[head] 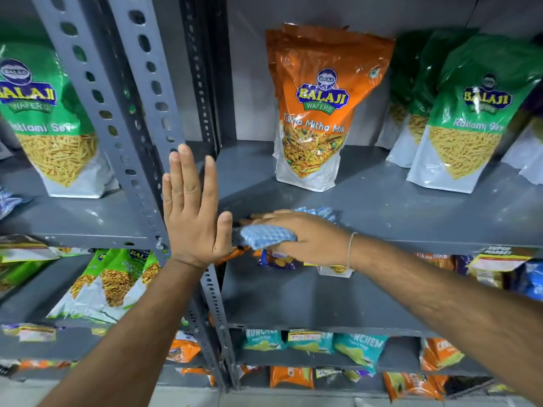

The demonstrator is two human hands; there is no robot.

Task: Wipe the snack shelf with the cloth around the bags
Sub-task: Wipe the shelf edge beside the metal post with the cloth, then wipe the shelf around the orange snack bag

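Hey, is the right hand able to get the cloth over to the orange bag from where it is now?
Probably yes. The right hand presses the cloth near the shelf front edge, and bare shelf lies between it and the orange bag. The left hand is off by the post, not in the way.

Shelf (382, 212): grey painted metal, smooth, dull sheen, faint scuffs and specks. Slotted upright (132, 113): same grey painted metal, punched holes. Cloth (266, 236): blue-white checked woven fabric, soft, matt, textured. Orange bag (317, 107): glossy plastic film, crinkled, bright glare, clear window over snack mix. Green bags (470, 113): same shiny plastic, white lower part.
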